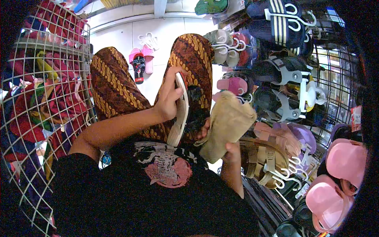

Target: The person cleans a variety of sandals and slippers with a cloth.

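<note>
My left hand (170,96) is closed around a sandal (182,106) with a pale sole and black straps. The sandal is tilted on edge over my lap, its sole facing left. My right hand (232,152) is closed on a beige cloth (229,120), which looks folded and hangs over part of the hand. Fingertips show at the cloth's left edge, close to the sandal's black straps. Patterned brown trousers (191,55) cover my raised knees behind both hands.
Pink slippers (148,63) and a black sandal (139,67) lie on the white tiled floor (116,35), near white hangers (148,40). A wire rack (51,71) stands at left. Sandals on hangers, including navy striped slides (278,23) and pink slippers (325,197), crowd the right side.
</note>
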The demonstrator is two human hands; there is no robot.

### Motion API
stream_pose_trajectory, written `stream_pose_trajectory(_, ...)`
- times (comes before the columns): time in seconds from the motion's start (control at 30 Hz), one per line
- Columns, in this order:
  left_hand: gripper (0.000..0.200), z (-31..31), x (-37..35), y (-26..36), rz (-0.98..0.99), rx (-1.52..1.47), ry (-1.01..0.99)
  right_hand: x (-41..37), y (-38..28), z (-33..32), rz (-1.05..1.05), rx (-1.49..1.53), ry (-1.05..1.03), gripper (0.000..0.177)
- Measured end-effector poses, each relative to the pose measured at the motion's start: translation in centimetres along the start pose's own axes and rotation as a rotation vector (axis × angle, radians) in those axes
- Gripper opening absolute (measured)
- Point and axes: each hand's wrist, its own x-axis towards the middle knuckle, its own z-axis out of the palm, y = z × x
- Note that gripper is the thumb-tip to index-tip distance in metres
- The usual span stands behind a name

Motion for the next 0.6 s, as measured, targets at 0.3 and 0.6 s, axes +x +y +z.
stream_pose_trajectory(0.3,0.071,-2.0,-2.8,2.5,0.003,-0.115,-0.068,-0.6,-2.5,2.9,-0.154,-0.311,0.06,0.083)
stream_pose_trajectory(0.6,0.022,-2.0,-4.4,3.6,0.319,0.099,0.089,0.7,-5.4,11.2,-0.514,-0.061,0.066,0.089)
